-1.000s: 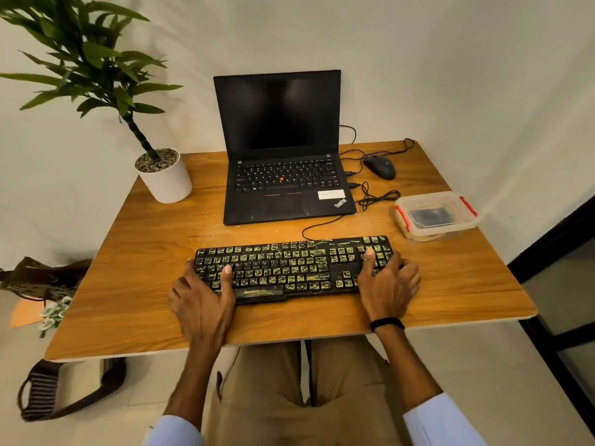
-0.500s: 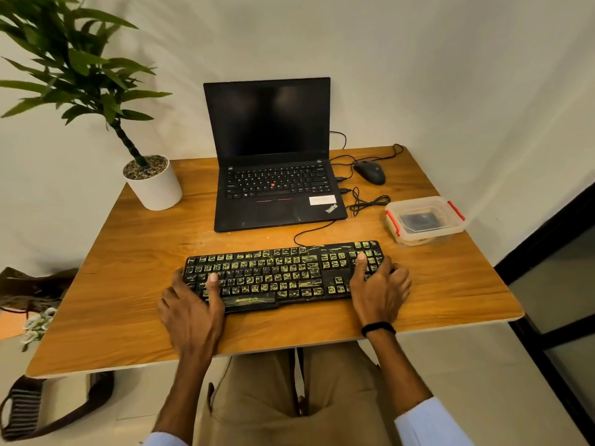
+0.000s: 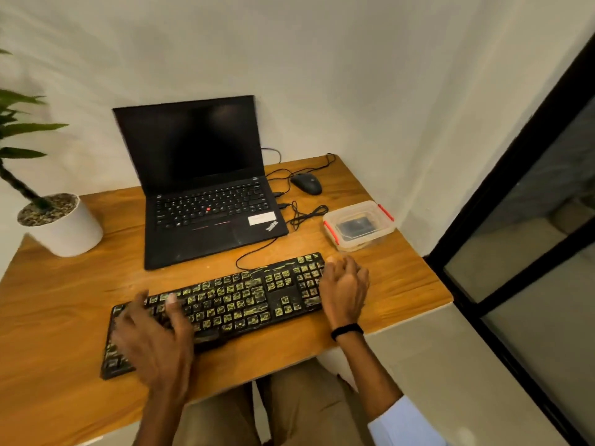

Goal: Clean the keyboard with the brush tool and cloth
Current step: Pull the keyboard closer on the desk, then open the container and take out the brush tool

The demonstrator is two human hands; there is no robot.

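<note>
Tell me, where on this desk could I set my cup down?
Widest bare patch: the wooden desk at left, between the white plant pot and the dirty black keyboard. A smaller one lies right of the right hand, nearer than the clear plastic box. Crowded: the far right corner, with black mouse, cables and box.

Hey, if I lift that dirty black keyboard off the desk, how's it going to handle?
Probably stiff: the keyboard is one long hard slab, so it should lift flat from both ends. Its cable runs toward the laptop, so it would likely tug if carried far. The yellowish grime on the keys may flake off when tilted.
</note>
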